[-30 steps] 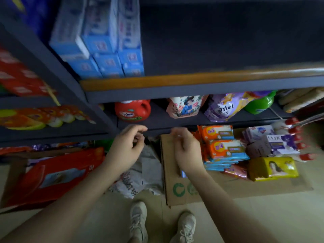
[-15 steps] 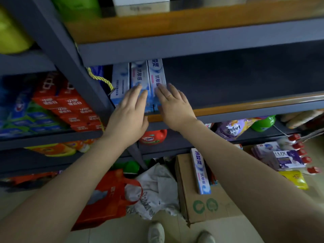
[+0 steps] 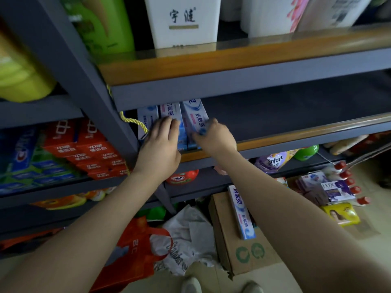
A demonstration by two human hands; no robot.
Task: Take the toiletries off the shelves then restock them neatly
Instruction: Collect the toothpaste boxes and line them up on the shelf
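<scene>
Toothpaste boxes (image 3: 191, 121), slim glossy cardboard, under both hands.

Three blue-and-white toothpaste boxes (image 3: 191, 121) lie side by side at the left end of the middle shelf (image 3: 296, 132); a fourth box (image 3: 241, 212) lies on the cardboard carton (image 3: 237, 250) below.

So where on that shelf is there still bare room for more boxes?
The middle shelf lies bare from the right hand all the way rightwards. Its left end is crowded: toothpaste boxes stand packed against the upright post, with the left hand on them. One more box waits on the carton below.
</scene>
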